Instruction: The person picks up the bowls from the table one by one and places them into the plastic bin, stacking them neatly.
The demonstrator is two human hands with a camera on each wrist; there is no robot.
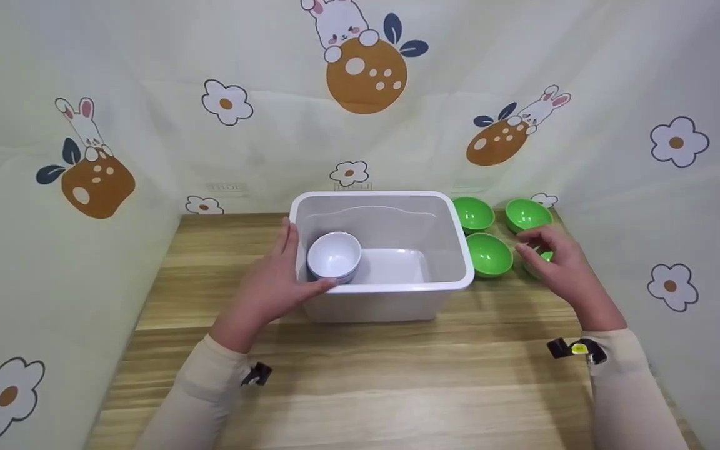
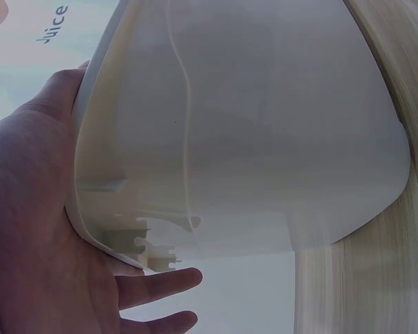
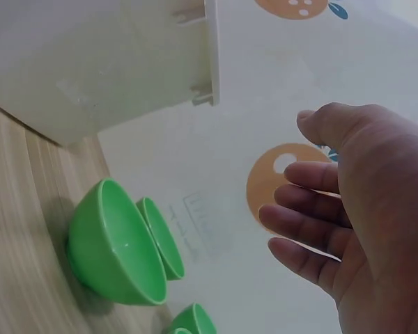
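Observation:
A white plastic bin (image 1: 385, 306) stands in the middle of the table. My left hand (image 1: 267, 286) holds its near left corner, with the thumb over the front rim and straight fingers along the left side. Inside the bin, at its left end, sits a small stack of white bowls (image 1: 335, 255). To the right of the bin stand several green bowls (image 1: 490, 255), also seen as green bowls (image 3: 118, 243) in the right wrist view. My right hand (image 1: 557, 259) hovers over the nearest right green bowl (image 1: 544, 256), partly hiding it. Its fingers are loosely bent, holding nothing.
The wooden table (image 1: 397, 381) reaches toward me in front of the bin. A pale curtain (image 1: 260, 150) printed with rabbits, oranges and flowers closes off the back and both sides, close behind the bin and the far green bowls.

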